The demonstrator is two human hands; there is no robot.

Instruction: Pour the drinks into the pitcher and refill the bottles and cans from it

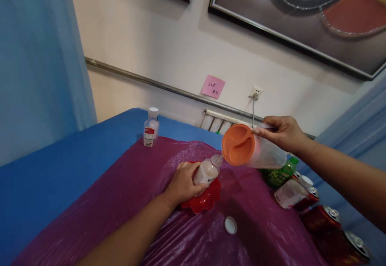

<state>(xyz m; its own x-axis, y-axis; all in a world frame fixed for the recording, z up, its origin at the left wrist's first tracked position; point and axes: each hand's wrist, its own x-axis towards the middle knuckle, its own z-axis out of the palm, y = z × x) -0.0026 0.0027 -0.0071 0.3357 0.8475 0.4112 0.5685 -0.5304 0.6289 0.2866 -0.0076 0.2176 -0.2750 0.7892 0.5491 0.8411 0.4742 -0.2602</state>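
Note:
My left hand (183, 179) is wrapped round an uncapped clear bottle (207, 171) with pale contents. The bottle leans to the right over a red scalloped dish (205, 199). My right hand (282, 133) grips the handle of a translucent pitcher (267, 153), which is tipped on its side. Its orange lid (239, 144) faces the bottle's mouth, and the two are very close; whether they touch I cannot tell. A white bottle cap (230, 225) lies on the purple plastic sheet (193, 242) in front of the dish.
On the right stand a green bottle (279, 175), a capped white-labelled bottle (291, 193) and several dark red cans (322, 219). Two clear bottles (150, 131) stand at the back left, near the blue surface (99, 137). Behind are a wall rail (150, 81) and a socket (256, 92).

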